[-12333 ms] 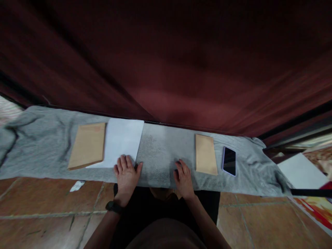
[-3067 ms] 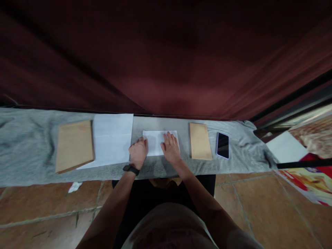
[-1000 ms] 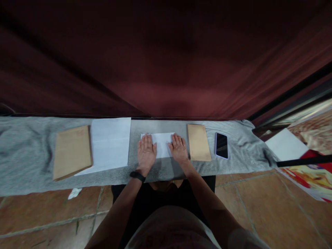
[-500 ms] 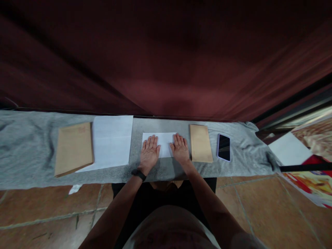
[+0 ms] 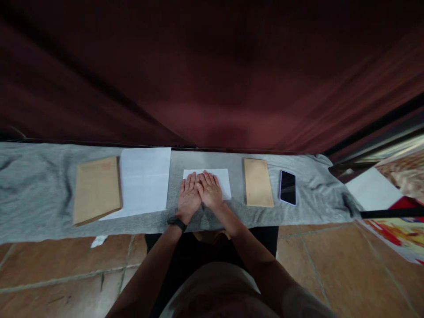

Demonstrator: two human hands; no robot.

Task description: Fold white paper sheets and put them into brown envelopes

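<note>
A folded white sheet of paper (image 5: pixel 225 182) lies on the grey cloth in front of me. My left hand (image 5: pixel 190 194) rests flat on its left part, fingers stretched out, a dark band on the wrist. Right beside it, my right hand (image 5: pixel 210 191) lies flat on the middle of the paper, its thumb side against my left hand. The hands cover much of the sheet; its right end shows. To the right lies a stack of small brown envelopes (image 5: pixel 259 182).
Larger white sheets (image 5: pixel 145 179) lie to the left, partly under big brown envelopes (image 5: pixel 97 190). A phone (image 5: pixel 287 187) lies on the right of the grey cloth (image 5: pixel 318 190). Dark red panelling (image 5: pixel 212 110) rises behind. Tiled floor (image 5: pixel 311 260) shows below.
My right hand has slid left across the paper, from its right end to beside my left hand. My left hand stays at the left part.
</note>
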